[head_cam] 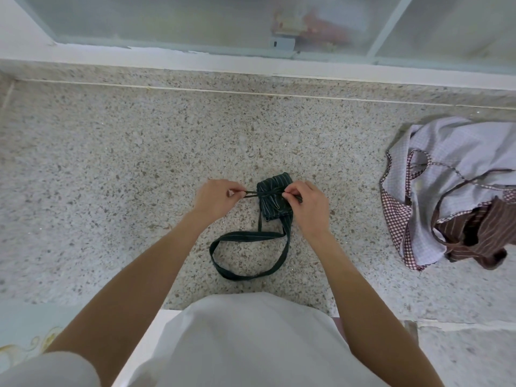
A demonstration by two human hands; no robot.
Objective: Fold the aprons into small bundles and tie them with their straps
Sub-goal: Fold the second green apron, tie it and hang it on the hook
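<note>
Bare speckled counter (pixel 117 169) lies left of your hands; heaped aprons (pixel 452 196) crowd its right edge.
Your left hand (pixel 216 198) and right hand (pixel 305 203) each pinch a strap end, the dark bundle (pixel 272 201) between them.

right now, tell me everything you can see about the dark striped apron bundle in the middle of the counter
The dark apron bundle is dark green cloth with thin pale stripes, folded into a small squarish packet on the speckled stone counter. A thin strap is cinched across its middle, gathering the cloth. The left hand pinches one strap end out to the side; the right hand pinches the other at the knot and rests on the bundle's right edge. A wider neck loop trails from its near side, lying flat toward the person.
</note>
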